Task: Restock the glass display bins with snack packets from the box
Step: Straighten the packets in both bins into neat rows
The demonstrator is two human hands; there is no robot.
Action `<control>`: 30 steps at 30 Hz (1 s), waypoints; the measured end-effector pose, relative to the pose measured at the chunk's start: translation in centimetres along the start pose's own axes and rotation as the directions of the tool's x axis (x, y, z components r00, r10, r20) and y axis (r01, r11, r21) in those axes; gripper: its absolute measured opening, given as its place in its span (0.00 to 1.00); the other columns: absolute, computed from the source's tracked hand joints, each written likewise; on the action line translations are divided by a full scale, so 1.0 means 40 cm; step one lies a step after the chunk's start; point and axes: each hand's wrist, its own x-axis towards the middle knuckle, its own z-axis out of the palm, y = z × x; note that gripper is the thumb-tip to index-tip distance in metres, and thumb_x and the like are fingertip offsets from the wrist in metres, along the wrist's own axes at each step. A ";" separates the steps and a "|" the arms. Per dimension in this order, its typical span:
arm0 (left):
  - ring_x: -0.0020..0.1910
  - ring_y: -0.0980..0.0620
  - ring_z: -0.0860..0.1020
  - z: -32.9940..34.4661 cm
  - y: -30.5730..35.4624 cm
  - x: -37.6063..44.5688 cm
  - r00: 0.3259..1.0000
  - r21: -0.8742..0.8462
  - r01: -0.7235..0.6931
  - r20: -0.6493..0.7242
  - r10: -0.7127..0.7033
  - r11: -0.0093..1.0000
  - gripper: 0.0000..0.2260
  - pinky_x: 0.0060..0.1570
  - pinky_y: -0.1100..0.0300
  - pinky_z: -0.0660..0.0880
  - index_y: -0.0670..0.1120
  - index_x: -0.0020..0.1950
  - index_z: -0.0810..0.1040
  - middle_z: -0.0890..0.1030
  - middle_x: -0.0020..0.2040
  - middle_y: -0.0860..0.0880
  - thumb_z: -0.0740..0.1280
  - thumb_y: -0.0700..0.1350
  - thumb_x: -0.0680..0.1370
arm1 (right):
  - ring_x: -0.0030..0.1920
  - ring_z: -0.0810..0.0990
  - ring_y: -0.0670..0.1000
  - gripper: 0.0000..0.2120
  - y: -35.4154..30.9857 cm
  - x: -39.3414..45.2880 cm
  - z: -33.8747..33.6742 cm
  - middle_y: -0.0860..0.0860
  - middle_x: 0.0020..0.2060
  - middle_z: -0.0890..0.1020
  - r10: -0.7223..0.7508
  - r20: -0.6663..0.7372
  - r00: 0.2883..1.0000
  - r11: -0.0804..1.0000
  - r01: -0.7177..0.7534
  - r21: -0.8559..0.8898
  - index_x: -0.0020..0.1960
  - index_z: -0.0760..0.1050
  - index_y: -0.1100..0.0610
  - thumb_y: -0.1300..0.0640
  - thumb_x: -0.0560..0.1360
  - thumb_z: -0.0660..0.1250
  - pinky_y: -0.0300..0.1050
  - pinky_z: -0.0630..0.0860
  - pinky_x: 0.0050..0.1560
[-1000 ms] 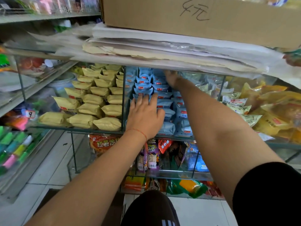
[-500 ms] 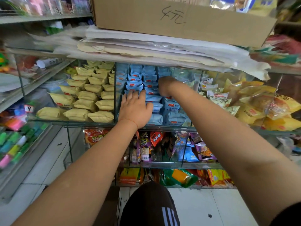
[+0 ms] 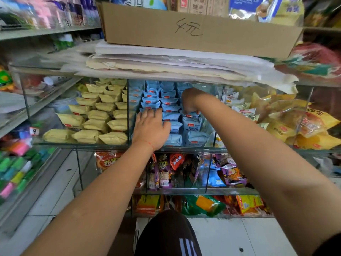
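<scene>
Inside the glass bin (image 3: 212, 85), hands: left (image 3: 150, 129) flat; right (image 3: 190, 101) seemingly pinching a blue packet (image 3: 191, 122)

Both forearms are bare from wrist to past the elbow. The left hand (image 3: 150, 129) carries a thin red string bracelet (image 3: 149, 144) tied around its wrist, a single fine strand with no visible bead or charm. The right hand (image 3: 190, 101) has no band or watch on the part of its wrist that shows. At the far lower right corner, the edge of a black short sleeve (image 3: 330, 244) covers the right upper arm. Low in the middle of the view, a raised knee is clad in black fabric (image 3: 167, 230) marked with 3 slanted white stripes (image 3: 188, 248) near the bottom edge; whether these are shorts or trousers cannot be told.
</scene>
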 end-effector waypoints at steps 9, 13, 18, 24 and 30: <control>0.76 0.45 0.57 -0.001 -0.001 -0.002 1.000 -0.003 0.005 -0.006 -0.005 1.000 0.26 0.75 0.49 0.50 0.45 0.77 0.58 0.63 0.76 0.43 0.52 0.53 0.80 | 0.36 0.78 0.52 0.14 0.002 -0.024 0.009 0.54 0.37 0.77 -0.077 0.178 0.981 0.995 0.065 0.074 0.53 0.75 0.63 0.52 0.77 0.68 0.49 0.81 0.46; 0.76 0.45 0.57 0.000 0.000 -0.003 1.000 0.001 0.007 -0.008 -0.007 1.000 0.26 0.75 0.49 0.51 0.46 0.77 0.59 0.63 0.76 0.43 0.52 0.53 0.80 | 0.38 0.78 0.54 0.19 0.003 -0.049 0.003 0.53 0.37 0.75 -0.091 0.185 0.979 0.995 0.084 0.044 0.58 0.74 0.64 0.50 0.75 0.71 0.48 0.79 0.45; 0.75 0.45 0.58 -0.004 0.002 -0.005 1.000 0.006 0.006 -0.014 -0.006 1.000 0.26 0.75 0.50 0.51 0.45 0.77 0.60 0.64 0.75 0.43 0.52 0.52 0.80 | 0.41 0.75 0.54 0.17 -0.008 -0.069 0.003 0.53 0.40 0.74 -0.072 0.166 0.984 0.991 0.089 -0.099 0.57 0.74 0.62 0.51 0.75 0.71 0.45 0.73 0.45; 0.75 0.45 0.58 -0.009 0.004 -0.008 1.000 0.004 0.000 -0.015 0.000 1.000 0.25 0.75 0.50 0.51 0.45 0.76 0.60 0.64 0.75 0.42 0.52 0.52 0.80 | 0.31 0.67 0.49 0.14 0.027 0.002 -0.016 0.53 0.34 0.68 -0.044 -0.126 0.991 0.995 0.032 -0.096 0.34 0.62 0.60 0.66 0.78 0.58 0.41 0.64 0.28; 0.75 0.45 0.58 -0.010 0.004 -0.007 1.000 0.013 0.008 -0.012 -0.008 1.000 0.25 0.75 0.49 0.52 0.45 0.76 0.60 0.64 0.75 0.42 0.52 0.52 0.80 | 0.51 0.79 0.56 0.17 0.008 0.050 0.027 0.54 0.52 0.80 -0.114 0.007 0.993 0.989 0.114 -0.097 0.61 0.77 0.62 0.55 0.75 0.69 0.47 0.77 0.48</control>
